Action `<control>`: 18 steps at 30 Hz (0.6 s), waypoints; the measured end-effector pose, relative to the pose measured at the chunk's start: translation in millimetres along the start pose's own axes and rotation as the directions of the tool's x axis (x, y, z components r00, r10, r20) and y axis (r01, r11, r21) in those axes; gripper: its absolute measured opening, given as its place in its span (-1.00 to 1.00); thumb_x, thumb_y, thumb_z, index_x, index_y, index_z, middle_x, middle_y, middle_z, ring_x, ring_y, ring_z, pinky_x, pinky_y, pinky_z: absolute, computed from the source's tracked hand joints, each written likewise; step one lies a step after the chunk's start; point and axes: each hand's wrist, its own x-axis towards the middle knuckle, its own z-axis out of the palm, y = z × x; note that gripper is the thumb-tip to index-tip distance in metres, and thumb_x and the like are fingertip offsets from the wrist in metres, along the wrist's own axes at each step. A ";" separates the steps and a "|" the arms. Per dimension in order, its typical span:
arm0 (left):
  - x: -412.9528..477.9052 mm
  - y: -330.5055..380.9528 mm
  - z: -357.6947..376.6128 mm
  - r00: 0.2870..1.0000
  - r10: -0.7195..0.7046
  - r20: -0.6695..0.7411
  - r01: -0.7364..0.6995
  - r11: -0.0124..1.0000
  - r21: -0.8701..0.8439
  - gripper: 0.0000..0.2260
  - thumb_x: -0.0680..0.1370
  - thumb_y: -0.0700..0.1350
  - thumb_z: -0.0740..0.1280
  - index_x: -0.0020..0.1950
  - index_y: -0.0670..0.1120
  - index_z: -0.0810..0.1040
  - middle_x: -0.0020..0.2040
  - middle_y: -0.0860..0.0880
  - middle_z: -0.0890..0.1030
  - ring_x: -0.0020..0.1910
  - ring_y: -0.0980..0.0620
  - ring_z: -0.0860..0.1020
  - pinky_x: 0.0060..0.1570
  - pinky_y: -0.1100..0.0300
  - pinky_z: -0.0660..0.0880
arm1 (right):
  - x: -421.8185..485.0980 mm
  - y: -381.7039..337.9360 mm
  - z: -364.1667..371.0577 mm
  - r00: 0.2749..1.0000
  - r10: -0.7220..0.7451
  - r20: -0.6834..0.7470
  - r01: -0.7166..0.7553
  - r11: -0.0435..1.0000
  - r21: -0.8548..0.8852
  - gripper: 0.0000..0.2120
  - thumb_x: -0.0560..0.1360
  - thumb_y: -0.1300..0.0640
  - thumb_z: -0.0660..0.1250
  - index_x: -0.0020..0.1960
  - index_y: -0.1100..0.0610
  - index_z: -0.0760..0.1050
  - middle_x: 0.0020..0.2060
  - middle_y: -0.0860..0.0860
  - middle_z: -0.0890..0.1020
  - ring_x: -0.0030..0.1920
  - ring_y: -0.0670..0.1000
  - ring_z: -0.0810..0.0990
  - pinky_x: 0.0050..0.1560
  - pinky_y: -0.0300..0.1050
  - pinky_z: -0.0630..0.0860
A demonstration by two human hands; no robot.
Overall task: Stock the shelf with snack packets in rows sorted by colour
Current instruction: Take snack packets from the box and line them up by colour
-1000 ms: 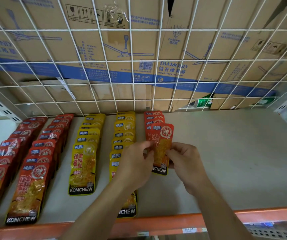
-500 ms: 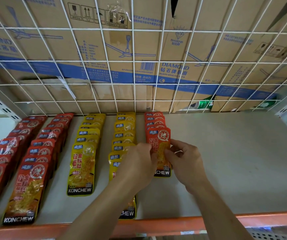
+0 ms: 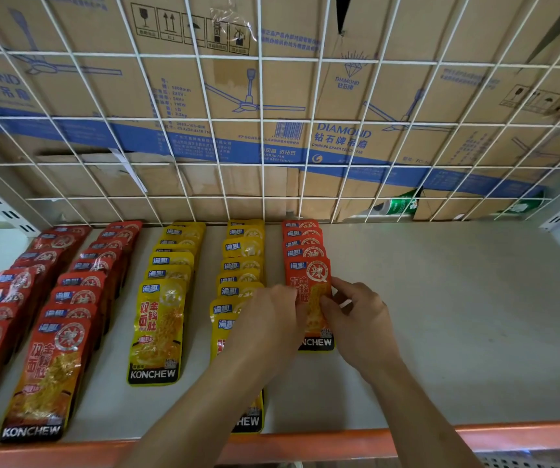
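Red packet (image 3: 308,275) between curled fingers (image 3: 346,287)

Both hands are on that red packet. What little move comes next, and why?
Probably release it: the red packet seems to lie flat, overlapping its short row, the left hand and right hand pinching its edges, with bare shelf in front.

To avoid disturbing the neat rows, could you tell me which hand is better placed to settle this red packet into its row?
Probably the right hand: it pinches the red packet by its right edge from over bare shelf, whereas the left hand and forearm lie across the yellow row and could nudge it.
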 end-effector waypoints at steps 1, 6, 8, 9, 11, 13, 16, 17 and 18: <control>0.3 0.1 0.2 1.000 0.002 -0.004 -0.002 1.000 -0.006 -0.75 0.65 0.01 0.16 0.13 -0.08 0.57 0.01 -0.04 0.64 -0.08 0.02 0.60 -0.08 0.16 0.56 | -0.3 0.2 -0.1 1.000 0.002 -0.003 -0.002 1.000 0.003 -0.72 0.57 0.19 0.29 0.27 0.09 0.55 -0.06 0.03 0.53 -0.20 -0.11 0.55 -0.34 -0.47 0.46; 3.0 -4.0 -2.6 1.000 0.007 -0.019 -0.009 0.995 -0.100 -0.76 0.64 0.00 0.18 0.12 -0.07 0.58 0.02 0.00 0.64 -0.08 0.07 0.60 -0.04 0.10 0.60 | -0.2 1.2 1.8 1.000 0.017 -0.013 -0.017 1.000 -0.003 -0.71 0.59 0.18 0.27 0.29 0.07 0.52 -0.02 0.03 0.50 -0.11 -0.03 0.58 -0.28 -0.44 0.44; 3.5 -4.2 -6.3 0.999 0.023 -0.027 -0.026 0.993 -0.117 -0.75 0.65 -0.01 0.17 0.18 -0.07 0.58 0.08 0.01 0.63 -0.02 0.08 0.59 0.00 0.16 0.58 | 0.7 1.3 2.1 1.000 0.014 -0.007 -0.014 0.999 -0.033 -0.70 0.59 0.17 0.26 0.32 0.06 0.50 0.01 0.04 0.49 -0.08 -0.01 0.57 -0.27 -0.45 0.42; 3.7 -4.1 -7.9 0.999 0.029 -0.032 -0.033 0.991 -0.130 -0.74 0.65 -0.02 0.18 0.21 -0.08 0.57 0.11 0.02 0.62 0.01 0.09 0.58 0.01 0.21 0.56 | 1.3 0.5 2.2 1.000 0.011 -0.003 -0.011 0.999 -0.046 -0.69 0.60 0.16 0.25 0.33 0.06 0.50 0.01 0.04 0.48 -0.08 -0.01 0.57 -0.26 -0.45 0.42; 3.6 -3.1 -9.8 0.999 0.034 -0.034 -0.039 0.988 -0.148 -0.73 0.65 -0.03 0.18 0.24 -0.09 0.56 0.13 0.02 0.61 0.03 0.09 0.58 -0.02 0.29 0.53 | 2.5 -1.7 2.3 1.000 -0.003 0.007 0.003 0.998 -0.060 -0.69 0.61 0.15 0.23 0.33 0.05 0.49 0.02 0.04 0.48 -0.07 -0.01 0.57 -0.19 -0.37 0.50; 3.1 -2.5 -9.8 0.999 0.038 -0.026 -0.041 0.990 -0.138 -0.73 0.65 -0.01 0.18 0.22 -0.08 0.56 0.12 0.02 0.62 0.01 0.10 0.58 -0.04 0.29 0.53 | 3.0 -3.0 2.5 1.000 -0.009 0.014 0.010 0.998 -0.065 -0.69 0.61 0.16 0.23 0.34 0.05 0.48 0.03 0.06 0.49 -0.04 0.03 0.58 -0.06 -0.15 0.60; 3.4 -3.2 -8.9 0.999 0.033 -0.018 -0.035 0.991 -0.129 -0.74 0.65 -0.01 0.18 0.22 -0.09 0.57 0.12 0.02 0.62 0.01 0.10 0.57 -0.06 0.32 0.51 | 0.9 -4.9 2.2 1.000 -0.008 0.012 0.009 0.997 -0.072 -0.68 0.61 0.16 0.23 0.35 0.07 0.47 0.02 0.06 0.49 -0.03 0.06 0.59 0.00 -0.05 0.60; 3.3 -2.8 -9.9 0.999 0.033 -0.016 -0.035 0.992 -0.125 -0.73 0.65 -0.02 0.18 0.23 -0.09 0.56 0.13 0.02 0.62 0.03 0.10 0.57 -0.06 0.34 0.49 | 0.1 -5.2 1.8 1.000 -0.006 0.006 0.007 0.997 -0.081 -0.67 0.61 0.15 0.23 0.36 0.09 0.46 0.02 0.06 0.48 -0.03 0.06 0.59 -0.01 -0.06 0.59; 2.6 -2.1 -11.8 0.999 0.038 -0.019 -0.040 0.992 -0.118 -0.73 0.65 -0.02 0.18 0.23 -0.09 0.56 0.15 0.02 0.61 0.05 0.10 0.57 -0.05 0.34 0.47 | -0.2 -5.5 1.4 1.000 -0.007 -0.004 0.006 0.995 -0.098 -0.66 0.60 0.14 0.23 0.37 0.11 0.44 0.03 0.07 0.48 -0.03 0.07 0.58 -0.02 -0.07 0.58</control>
